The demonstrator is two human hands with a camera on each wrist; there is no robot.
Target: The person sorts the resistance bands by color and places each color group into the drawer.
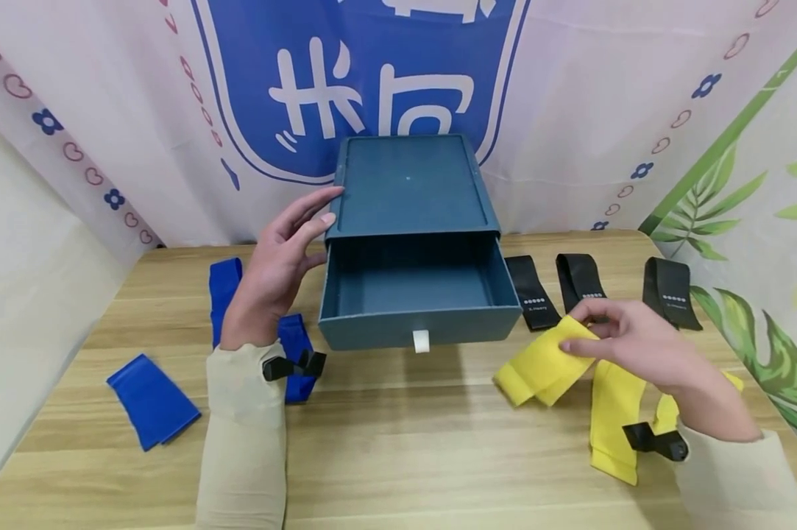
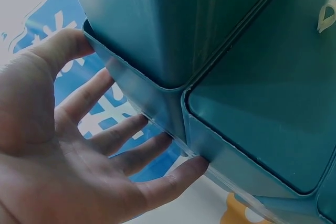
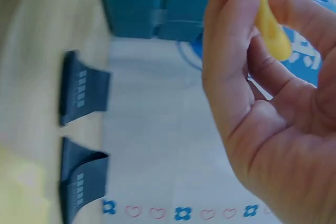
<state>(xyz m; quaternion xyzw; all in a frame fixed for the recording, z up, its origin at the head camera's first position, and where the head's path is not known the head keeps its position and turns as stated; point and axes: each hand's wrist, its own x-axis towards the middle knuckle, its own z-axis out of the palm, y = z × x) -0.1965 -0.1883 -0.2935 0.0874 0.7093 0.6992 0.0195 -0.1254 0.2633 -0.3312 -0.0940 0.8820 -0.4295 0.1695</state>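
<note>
A dark teal drawer unit (image 1: 405, 184) stands at the back of the table with its top drawer (image 1: 372, 331) pulled out, and the inside of that drawer is bare. My left hand (image 1: 279, 265) touches the unit's left side, its extended fingers (image 2: 126, 129) spread along the edge in the left wrist view. In my right hand (image 1: 643, 346) a folded yellow resistance band (image 1: 544, 361) is pinched between thumb and fingers, in front and to the right of the drawer. The right wrist view shows this yellow band (image 3: 273, 35) between the fingertips.
More yellow bands (image 1: 617, 419) lie below my right hand. Black bands (image 1: 670, 291) marked X-Heavy stand along the back right. Blue bands lie on the left, one near the front (image 1: 153, 401) and others beside my left forearm (image 1: 242, 442). A printed curtain (image 1: 570, 147) hangs behind.
</note>
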